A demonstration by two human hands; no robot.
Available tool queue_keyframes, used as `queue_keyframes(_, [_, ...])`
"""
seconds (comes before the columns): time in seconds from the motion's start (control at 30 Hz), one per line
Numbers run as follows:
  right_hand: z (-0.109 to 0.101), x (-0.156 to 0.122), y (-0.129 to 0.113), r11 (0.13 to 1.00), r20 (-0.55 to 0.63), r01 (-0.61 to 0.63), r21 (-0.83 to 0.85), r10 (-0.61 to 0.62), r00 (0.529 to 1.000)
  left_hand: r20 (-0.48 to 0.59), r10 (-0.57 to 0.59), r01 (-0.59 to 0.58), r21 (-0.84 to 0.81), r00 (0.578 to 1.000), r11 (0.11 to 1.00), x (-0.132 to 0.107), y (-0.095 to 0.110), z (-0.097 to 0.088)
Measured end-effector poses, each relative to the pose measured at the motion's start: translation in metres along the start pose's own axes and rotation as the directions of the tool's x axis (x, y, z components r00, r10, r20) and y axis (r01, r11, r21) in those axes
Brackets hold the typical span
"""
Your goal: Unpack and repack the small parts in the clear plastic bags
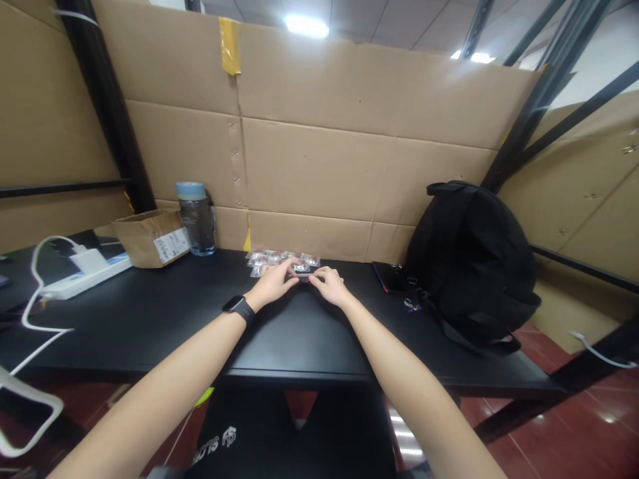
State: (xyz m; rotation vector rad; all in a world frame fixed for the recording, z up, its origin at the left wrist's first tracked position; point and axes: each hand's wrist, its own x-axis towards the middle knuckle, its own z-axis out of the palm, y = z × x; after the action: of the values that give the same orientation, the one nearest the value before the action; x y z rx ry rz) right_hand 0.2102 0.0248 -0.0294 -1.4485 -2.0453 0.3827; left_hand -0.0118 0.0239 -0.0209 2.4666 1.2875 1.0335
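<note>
Farthest left, a white power strip (74, 283) with a charger plugged in is seen on a black table (164, 313), and its white cable is looped off the near edge. Just to the right, an open cardboard box (150, 236) is set near the back. A clear water bottle (196, 219) with a pale blue lid is stood upright just beside it, against a cardboard wall (319, 153).

Toward the middle, a cluster of small clear packets (269, 257) with red and white contents is laid along the back of the table. The left hand (272, 285), with a black smartwatch (239, 308) worn on its wrist, is stretched forward with the fingers bent, and its fingertips are placed at the near edge of the packets. A small dark item (304, 277), too small to be identified, is met there by the fingertips of both hands. Whether it is gripped or only touched cannot be told. The right hand (330, 286) is half curled in the same way, knuckles up, close against the left.

Further right, a dark phone (387, 276) is laid flat, and a black backpack (474, 259) is propped at the table's right end, near the phone.
</note>
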Motion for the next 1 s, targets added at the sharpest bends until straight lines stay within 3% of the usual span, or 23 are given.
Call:
queue_keyframes(0.2, [-0.002, 0.001, 0.007, 0.996, 0.01, 0.039, 0.086, -0.04, 0.999, -0.061, -0.097, 0.09, -0.112, 0.993, 0.99, -0.002, -0.001, 0.002])
queue_keyframes(0.33, [-0.004, 0.003, 0.015, 0.962, -0.077, 0.11, 0.249, -0.093, 0.993, -0.073, -0.15, 0.141, -0.12, 0.986, 0.983, -0.005, -0.001, 0.001])
queue_keyframes(0.47, [-0.008, 0.001, 0.02, 0.953, -0.114, 0.158, 0.257, -0.133, 0.985, -0.057, -0.127, 0.119, -0.124, 0.99, 0.985, -0.005, -0.001, 0.001])
queue_keyframes(0.8, [-0.004, 0.002, 0.023, 0.976, -0.144, 0.125, 0.179, -0.1, 0.985, 0.016, -0.039, 0.042, -0.24, 0.999, 0.97, -0.006, -0.01, 0.002])
queue_keyframes(1.0, [-0.007, 0.0, 0.021, 0.979, -0.131, 0.106, 0.173, -0.084, 0.988, -0.038, -0.012, 0.006, -0.175, 0.999, 0.984, -0.008, -0.005, -0.003])
